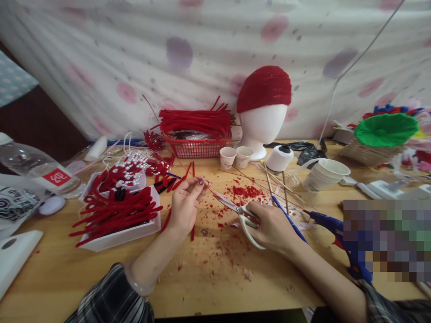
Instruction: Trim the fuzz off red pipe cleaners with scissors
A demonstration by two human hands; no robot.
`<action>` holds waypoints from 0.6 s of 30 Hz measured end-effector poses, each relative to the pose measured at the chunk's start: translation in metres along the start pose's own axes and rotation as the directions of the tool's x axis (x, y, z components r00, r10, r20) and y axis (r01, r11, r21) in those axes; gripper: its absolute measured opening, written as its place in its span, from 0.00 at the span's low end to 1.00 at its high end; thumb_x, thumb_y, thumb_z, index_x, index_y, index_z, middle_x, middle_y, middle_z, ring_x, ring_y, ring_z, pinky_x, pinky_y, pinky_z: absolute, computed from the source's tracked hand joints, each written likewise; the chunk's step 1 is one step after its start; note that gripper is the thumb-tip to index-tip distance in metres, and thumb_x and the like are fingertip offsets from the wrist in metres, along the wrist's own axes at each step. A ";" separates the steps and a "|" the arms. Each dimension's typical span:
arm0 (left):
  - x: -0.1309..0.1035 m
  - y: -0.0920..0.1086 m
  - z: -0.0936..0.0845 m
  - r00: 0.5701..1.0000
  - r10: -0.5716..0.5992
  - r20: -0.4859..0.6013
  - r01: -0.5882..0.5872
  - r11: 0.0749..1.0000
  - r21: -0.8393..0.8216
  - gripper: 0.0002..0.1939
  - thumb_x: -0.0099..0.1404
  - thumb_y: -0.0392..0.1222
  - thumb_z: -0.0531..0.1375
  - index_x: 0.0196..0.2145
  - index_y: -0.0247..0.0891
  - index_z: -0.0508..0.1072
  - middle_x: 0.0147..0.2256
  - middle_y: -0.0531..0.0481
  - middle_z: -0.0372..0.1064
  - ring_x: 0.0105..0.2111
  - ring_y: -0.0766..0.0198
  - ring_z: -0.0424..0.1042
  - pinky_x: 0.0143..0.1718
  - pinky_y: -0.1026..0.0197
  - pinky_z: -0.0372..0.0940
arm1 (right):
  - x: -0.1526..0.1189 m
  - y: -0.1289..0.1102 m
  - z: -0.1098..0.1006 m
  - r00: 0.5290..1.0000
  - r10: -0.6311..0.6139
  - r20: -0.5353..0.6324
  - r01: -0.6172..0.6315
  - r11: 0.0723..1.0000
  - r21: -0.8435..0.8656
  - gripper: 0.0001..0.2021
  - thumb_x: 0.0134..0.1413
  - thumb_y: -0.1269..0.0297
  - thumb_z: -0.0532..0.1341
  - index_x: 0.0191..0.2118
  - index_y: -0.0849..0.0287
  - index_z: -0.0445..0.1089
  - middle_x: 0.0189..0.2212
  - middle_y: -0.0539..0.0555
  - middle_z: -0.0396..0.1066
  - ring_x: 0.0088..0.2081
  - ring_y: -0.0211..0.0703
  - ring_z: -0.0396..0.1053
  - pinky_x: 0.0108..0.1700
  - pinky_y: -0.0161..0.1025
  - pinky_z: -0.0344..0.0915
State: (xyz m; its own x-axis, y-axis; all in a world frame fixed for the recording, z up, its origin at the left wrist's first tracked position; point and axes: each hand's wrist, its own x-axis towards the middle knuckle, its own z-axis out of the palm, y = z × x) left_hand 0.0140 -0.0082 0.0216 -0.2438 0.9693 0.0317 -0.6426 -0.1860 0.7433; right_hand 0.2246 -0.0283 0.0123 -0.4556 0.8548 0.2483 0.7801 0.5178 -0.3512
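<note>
Scissors aimed at your left hand, thin strand pinched

So your scissors are out over the wooden table, just on the near side of the red scraps. Blades point left and slightly away from you, and the long axis slants back to the handles on the near right. The strand slopes from your left fingertips down and rightward to around the blade tips; can't tell if they're actually touching it.

Your left forearm comes up diagonally from the lower left, thumb and fingers closed in a tight pinch on that strand. Your right hand reaches in from the lower right, back of the hand up, fingers curled around the handles, which sit spread apart. White tray of red fuzzy stems is just left of your left hand.
</note>
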 end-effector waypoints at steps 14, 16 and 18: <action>0.000 -0.001 0.000 1.000 0.012 0.013 -0.013 0.998 0.059 0.07 0.49 0.35 0.69 0.28 0.36 0.76 0.29 0.53 0.75 0.32 0.69 0.74 0.44 0.62 0.66 | 0.000 0.000 -0.001 1.000 0.002 0.016 -0.001 0.999 -0.036 0.14 0.53 0.55 0.56 0.24 0.56 0.55 0.18 0.48 0.60 0.22 0.35 0.57 0.26 0.35 0.46; 0.000 -0.001 0.000 1.000 0.011 0.012 -0.012 0.998 0.059 0.07 0.49 0.35 0.69 0.28 0.36 0.76 0.29 0.53 0.75 0.32 0.69 0.74 0.44 0.62 0.66 | 0.000 0.000 -0.001 1.000 0.000 0.017 0.000 0.999 -0.039 0.13 0.53 0.55 0.56 0.24 0.56 0.55 0.19 0.48 0.60 0.22 0.35 0.56 0.26 0.35 0.46; 0.000 -0.001 0.000 1.000 0.014 0.012 -0.014 0.998 0.055 0.07 0.48 0.35 0.69 0.28 0.36 0.76 0.29 0.53 0.75 0.31 0.69 0.74 0.44 0.62 0.67 | 0.000 0.000 -0.001 1.000 0.001 0.022 -0.001 0.999 -0.036 0.14 0.53 0.54 0.56 0.24 0.56 0.55 0.18 0.48 0.60 0.21 0.35 0.56 0.26 0.35 0.46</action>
State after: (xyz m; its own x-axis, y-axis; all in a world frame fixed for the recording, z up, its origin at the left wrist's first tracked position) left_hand 0.0151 -0.0083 0.0206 -0.2439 0.9685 0.0497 -0.5979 -0.1905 0.7786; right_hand 0.2251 -0.0286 0.0128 -0.4638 0.8561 0.2281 0.7955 0.5157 -0.3182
